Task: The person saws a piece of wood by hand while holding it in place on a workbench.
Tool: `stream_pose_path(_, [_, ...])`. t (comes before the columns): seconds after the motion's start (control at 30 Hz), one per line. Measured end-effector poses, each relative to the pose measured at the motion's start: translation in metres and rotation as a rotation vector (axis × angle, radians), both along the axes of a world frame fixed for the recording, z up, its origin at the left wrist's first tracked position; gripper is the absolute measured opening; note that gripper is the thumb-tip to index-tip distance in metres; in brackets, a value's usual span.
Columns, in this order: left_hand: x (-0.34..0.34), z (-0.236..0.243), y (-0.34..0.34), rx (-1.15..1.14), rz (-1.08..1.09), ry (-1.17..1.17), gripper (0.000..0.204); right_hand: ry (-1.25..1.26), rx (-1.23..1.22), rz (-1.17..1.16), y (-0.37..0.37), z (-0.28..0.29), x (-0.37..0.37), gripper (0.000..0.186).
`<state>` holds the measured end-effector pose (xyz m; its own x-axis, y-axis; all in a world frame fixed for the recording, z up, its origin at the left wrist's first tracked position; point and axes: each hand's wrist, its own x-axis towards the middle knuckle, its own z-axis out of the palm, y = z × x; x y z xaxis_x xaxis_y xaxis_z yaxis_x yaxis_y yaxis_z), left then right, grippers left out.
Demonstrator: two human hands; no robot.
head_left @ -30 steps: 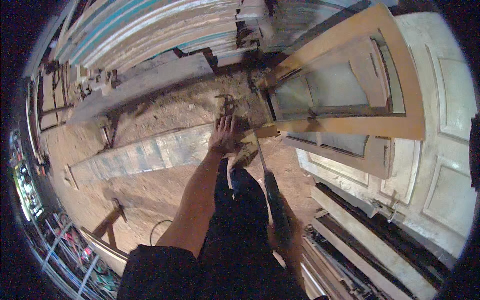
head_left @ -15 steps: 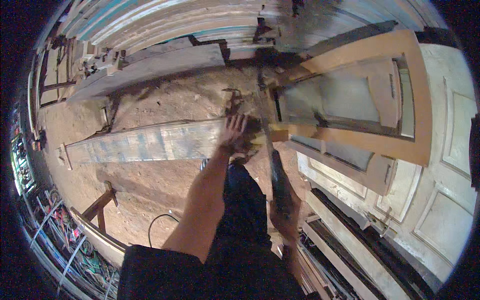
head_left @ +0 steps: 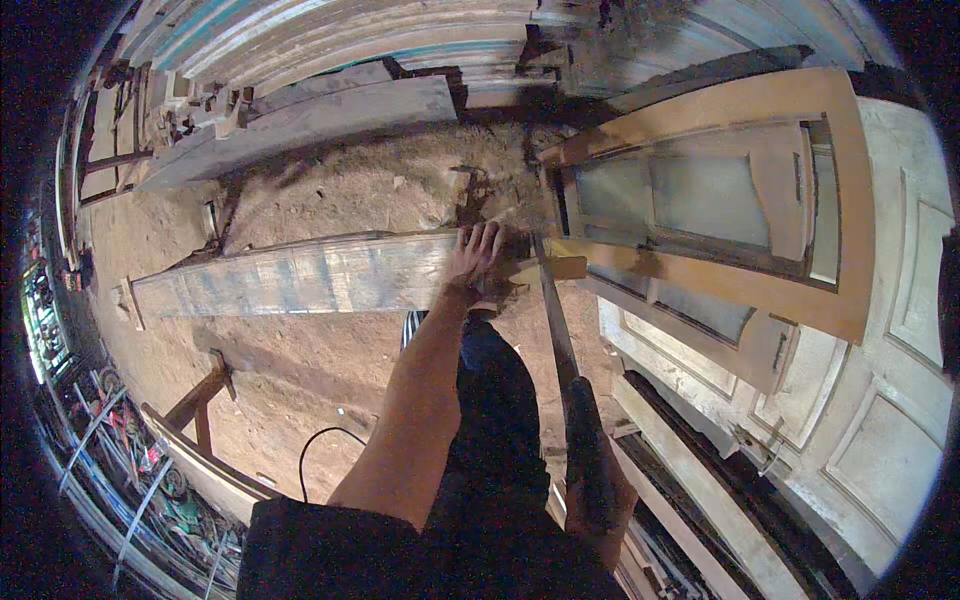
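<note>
A long, paint-stained plank (head_left: 300,279) runs leftward from the middle. At its right end my left hand (head_left: 474,258) rests with slightly bent fingers over a short wooden piece (head_left: 562,266), its thumb hidden. My right hand (head_left: 604,490) is closed low at the right on the dark rear of a long, narrow tool, apparently a saw (head_left: 556,326), whose blade reaches up beside the wooden piece. The tool hides much of that hand. An orange-brown framed door with glazed panels (head_left: 840,220) lies just right of the work.
Stacked boards (head_left: 330,45) line the back, before a grey plank (head_left: 300,120). White panel doors (head_left: 905,250) are at the right, timber strips (head_left: 700,500) below them. A wooden trestle (head_left: 195,405), a cable (head_left: 330,433) and bundled rods (head_left: 120,470) are at the lower left.
The tool and my right hand have shifted right and down relative to my left hand, which stays at the plank's end. The view has tilted slightly.
</note>
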<state>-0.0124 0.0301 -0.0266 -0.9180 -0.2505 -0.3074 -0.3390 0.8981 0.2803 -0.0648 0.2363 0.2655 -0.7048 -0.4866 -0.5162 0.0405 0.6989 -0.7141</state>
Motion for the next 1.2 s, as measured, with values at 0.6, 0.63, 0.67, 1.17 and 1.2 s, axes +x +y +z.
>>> stream_pose_path(0.6, [0.012, -0.006, -0.009, -0.019, -0.008, -0.152, 0.117, 0.058, -0.028, 0.066, -0.007, 0.043, 0.012, 0.055])
stream_pose_path(0.63, [0.015, -0.018, -0.006, -0.076, -0.024, -0.145, 0.118, 0.074, 0.003, 0.084, -0.01, 0.055, 0.006, 0.055])
stream_pose_path(0.67, [0.009, -0.008, -0.001, -0.025, -0.017, -0.173, 0.119, 0.055, 0.059, 0.049, -0.022, 0.081, 0.008, 0.056])
stream_pose_path(1.17, [0.004, -0.011, 0.0, 0.024, 0.104, 0.111, 0.118, -0.061, -0.089, -0.05, 0.003, -0.015, 0.014, 0.064])
stream_pose_path(1.2, [0.004, -0.011, -0.005, 0.018, 0.088, 0.061, 0.119, -0.081, -0.039, -0.055, -0.007, 0.001, 0.013, 0.063])
